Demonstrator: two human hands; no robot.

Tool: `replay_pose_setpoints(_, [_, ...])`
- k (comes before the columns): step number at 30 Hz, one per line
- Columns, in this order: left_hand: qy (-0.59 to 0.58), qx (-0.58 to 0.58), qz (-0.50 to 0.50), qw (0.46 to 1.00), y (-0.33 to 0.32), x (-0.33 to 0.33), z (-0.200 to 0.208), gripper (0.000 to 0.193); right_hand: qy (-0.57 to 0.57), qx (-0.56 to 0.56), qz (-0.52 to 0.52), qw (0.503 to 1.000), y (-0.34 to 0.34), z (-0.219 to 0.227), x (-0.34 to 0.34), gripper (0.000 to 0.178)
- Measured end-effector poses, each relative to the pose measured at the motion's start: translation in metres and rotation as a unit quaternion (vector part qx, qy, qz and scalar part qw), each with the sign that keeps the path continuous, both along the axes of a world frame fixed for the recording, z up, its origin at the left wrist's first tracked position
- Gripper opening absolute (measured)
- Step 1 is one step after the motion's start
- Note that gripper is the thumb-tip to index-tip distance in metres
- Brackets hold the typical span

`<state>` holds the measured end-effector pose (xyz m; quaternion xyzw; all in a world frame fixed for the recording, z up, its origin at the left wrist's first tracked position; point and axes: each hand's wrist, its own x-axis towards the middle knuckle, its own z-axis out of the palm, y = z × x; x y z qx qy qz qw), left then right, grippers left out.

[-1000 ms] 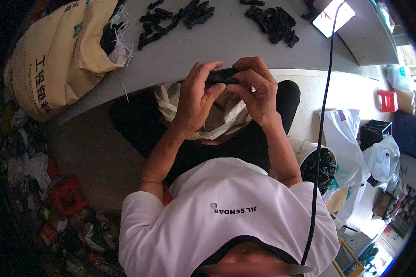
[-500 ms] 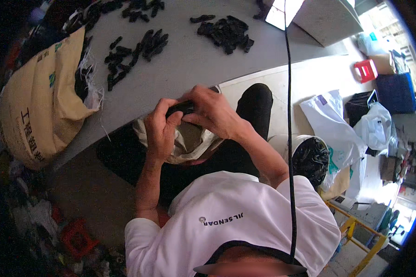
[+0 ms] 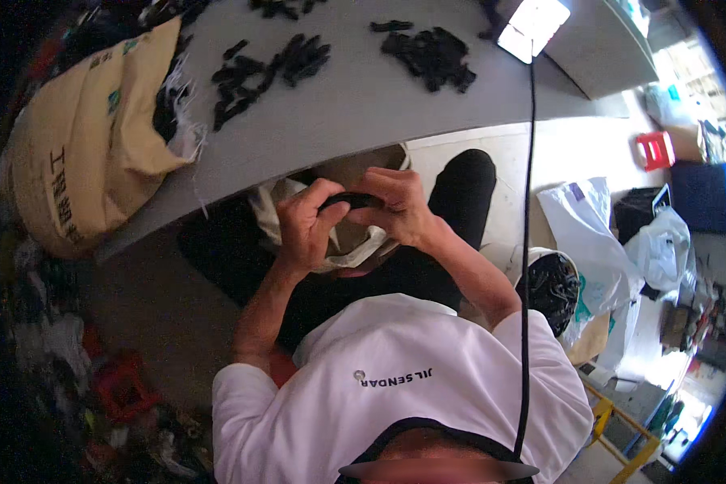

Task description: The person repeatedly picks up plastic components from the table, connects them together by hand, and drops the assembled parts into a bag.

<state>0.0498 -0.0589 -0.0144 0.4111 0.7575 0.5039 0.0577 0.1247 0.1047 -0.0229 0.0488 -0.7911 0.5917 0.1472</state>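
A small, curved black piece spans the gap between my hands. My left hand pinches one end of it between thumb and fingers. My right hand grips the other end with curled fingers that partly hide it. Below them, an open pale sack sits between my legs under the table's edge. On the grey table, similar-looking dark pieces lie in several piles, including a dense pile and a looser pile. Their exact kind cannot be made out.
A large tan sack stands on the table's left. To my right is a white bucket lined with black plastic, near white plastic bags. A black cable hangs from a bright lamp. A red stool stands farther right.
The view has shifted, moving the table's contents rightward in the picture. My hands are farther apart, and more of the black piece shows between them.
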Motion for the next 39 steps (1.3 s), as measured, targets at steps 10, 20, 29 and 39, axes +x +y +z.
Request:
replay_pose_setpoints(10, [0.200, -0.094, 0.106, 0.970, 0.017, -0.052, 0.006, 0.024, -0.055, 0.171, -0.007, 0.984, -0.011, -0.052, -0.009, 0.022])
replay_pose_setpoints(20, [0.417, -0.192, 0.204, 0.865, 0.089, -0.148, -0.029, 0.023, -0.017, 0.383, -0.356, 0.852, 0.084, 0.008, -0.090, 0.013])
replay_pose_setpoints(29, [0.294, -0.098, 0.116, 0.944, 0.070, -0.117, -0.029, 0.021, -0.080, 0.647, -0.271, 0.708, 0.106, 0.006, -0.154, 0.018])
replay_pose_setpoints(39, [-0.228, 0.147, 0.095, 0.958, 0.051, -0.095, -0.014, 0.007, 0.074, 0.564, -0.195, 0.799, 0.071, -0.009, -0.161, 0.011])
